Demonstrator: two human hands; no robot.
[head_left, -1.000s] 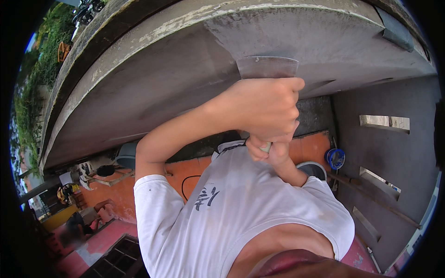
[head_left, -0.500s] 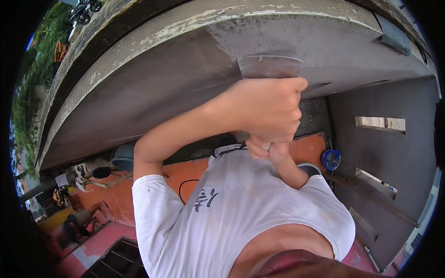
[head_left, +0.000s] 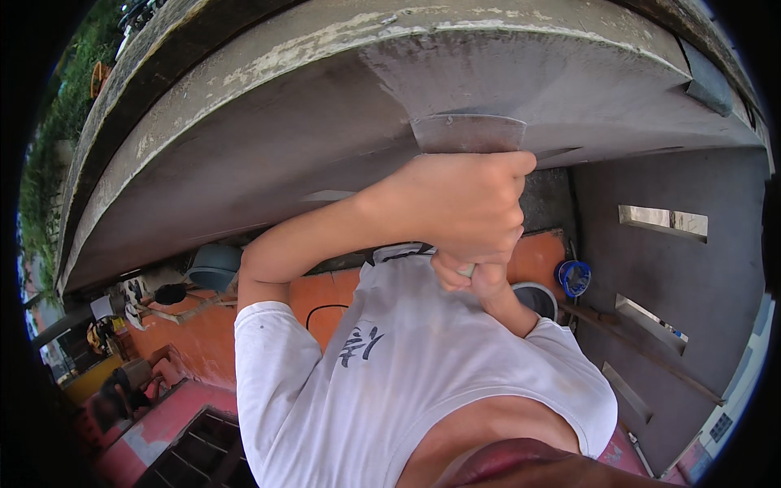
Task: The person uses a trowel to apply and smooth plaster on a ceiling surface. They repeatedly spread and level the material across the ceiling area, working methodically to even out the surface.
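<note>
A wide, thin-bladed scraper lies with its blade edge against the grey plastered wall in front of me. My left hand is closed in a fist just below the blade, its knuckles hiding the top of the handle. Underneath, my right hand is closed too, its fingers wrapped round a pale end that shows between them, apparently the lower handle. A lighter grey smear fans up from the blade toward the wall's rough top edge, with darker plaster to its left.
To the right stands a grey wall with narrow slots. A blue bucket and a dark tub sit near it on the orange floor. A grey-blue basin is at the left; another person is farther off.
The scraper has slid a little down the wall toward me, with both hands moving along with it. My view has shifted slightly, and more of the dark tub shows.
</note>
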